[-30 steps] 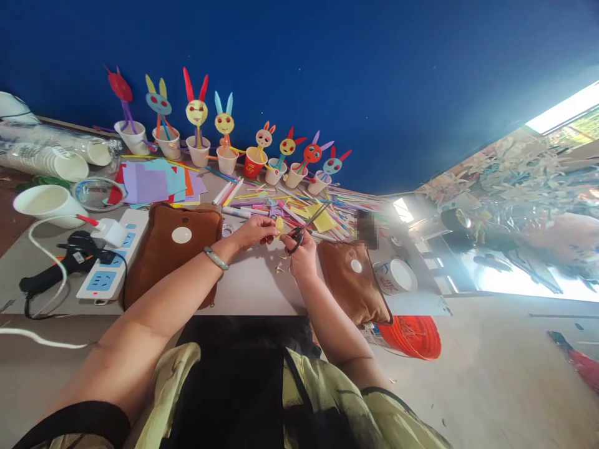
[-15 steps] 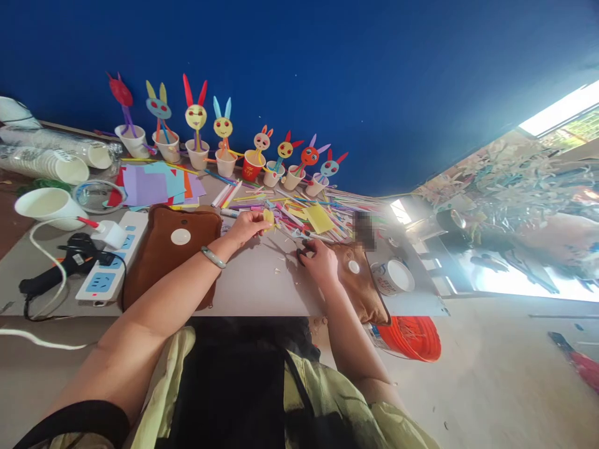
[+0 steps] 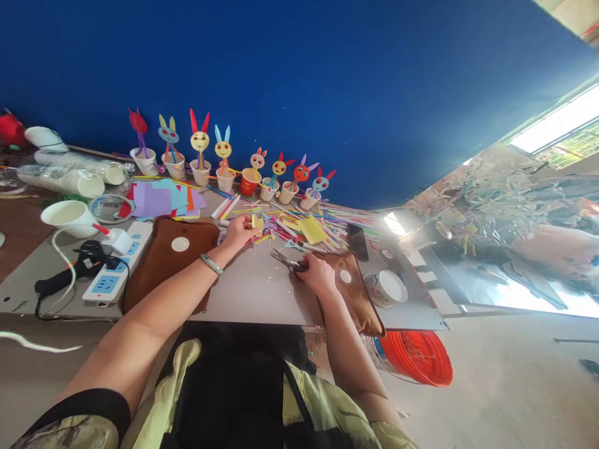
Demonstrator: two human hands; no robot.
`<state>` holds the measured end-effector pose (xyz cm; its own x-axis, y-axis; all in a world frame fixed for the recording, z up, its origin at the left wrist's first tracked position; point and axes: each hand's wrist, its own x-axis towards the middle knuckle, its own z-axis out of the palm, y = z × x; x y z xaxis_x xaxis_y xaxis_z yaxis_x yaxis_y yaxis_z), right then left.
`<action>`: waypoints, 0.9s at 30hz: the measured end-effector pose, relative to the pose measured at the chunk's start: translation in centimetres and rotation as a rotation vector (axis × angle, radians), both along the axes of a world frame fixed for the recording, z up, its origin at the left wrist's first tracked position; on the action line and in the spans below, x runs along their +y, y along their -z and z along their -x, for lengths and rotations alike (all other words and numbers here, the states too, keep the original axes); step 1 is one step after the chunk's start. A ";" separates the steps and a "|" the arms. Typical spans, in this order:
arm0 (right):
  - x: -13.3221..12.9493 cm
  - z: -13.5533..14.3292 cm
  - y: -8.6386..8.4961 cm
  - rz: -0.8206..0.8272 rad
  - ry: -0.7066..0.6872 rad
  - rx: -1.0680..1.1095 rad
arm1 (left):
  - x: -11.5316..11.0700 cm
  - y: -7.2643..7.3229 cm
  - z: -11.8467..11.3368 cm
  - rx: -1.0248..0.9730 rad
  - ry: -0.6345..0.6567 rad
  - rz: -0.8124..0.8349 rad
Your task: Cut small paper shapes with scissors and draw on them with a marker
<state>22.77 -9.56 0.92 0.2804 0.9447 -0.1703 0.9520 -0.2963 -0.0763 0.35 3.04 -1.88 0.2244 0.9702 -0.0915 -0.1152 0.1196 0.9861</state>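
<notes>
Between the thumb and fingers of my left hand (image 3: 241,231) is a small yellow paper piece (image 3: 257,222), held above the near edge of a pile of coloured strips. My right hand (image 3: 318,273) is closed on the black handles of a pair of scissors (image 3: 286,259), whose blades point left and are parted. The scissors are apart from the yellow piece. Small scraps lie on the table (image 3: 262,293) between the hands. Behind the strips a yellow paper sheet (image 3: 311,229) lies flat.
Rabbit-faced figures in cups (image 3: 225,179) line the blue wall. At left are a brown pouch (image 3: 163,274), a power strip (image 3: 105,284) and a white cup (image 3: 70,215). At right sit another brown pouch (image 3: 358,293), a phone (image 3: 357,242) and a tub (image 3: 392,287); an orange bucket (image 3: 421,358) stands below.
My left hand has drawn back slightly left with the yellow piece. The scissors have moved away from it, and their blades now show parted. The camera view has shifted.
</notes>
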 end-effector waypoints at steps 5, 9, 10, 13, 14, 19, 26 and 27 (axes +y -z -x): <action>0.5 0.1 -0.6 0.038 -0.072 -0.041 | 0.1 -1.7 -0.3 0.104 -0.094 0.003; 1.1 -0.2 -0.7 0.055 -0.151 -0.019 | 0.7 -3.3 -0.2 0.005 -0.096 0.073; 1.2 -0.4 -0.7 0.058 -0.176 -0.005 | 0.9 -3.7 0.0 -0.040 -0.109 0.086; 1.3 -1.0 -0.7 0.067 -0.254 0.048 | 1.4 -4.9 1.1 -0.137 -0.174 0.077; 1.3 -1.2 -0.7 0.073 -0.278 0.061 | 1.5 -5.2 1.6 -0.140 -0.205 0.064; 1.0 -2.0 -0.8 0.120 -0.389 0.039 | 0.9 -5.8 4.6 -0.044 -0.189 -0.059; 0.8 -2.0 -2.6 0.131 -0.462 0.152 | -2.1 -4.7 6.1 0.128 -0.057 -0.082; 0.8 -1.5 -2.8 0.069 -0.437 0.199 | -2.7 -4.5 6.0 0.162 -0.038 -0.081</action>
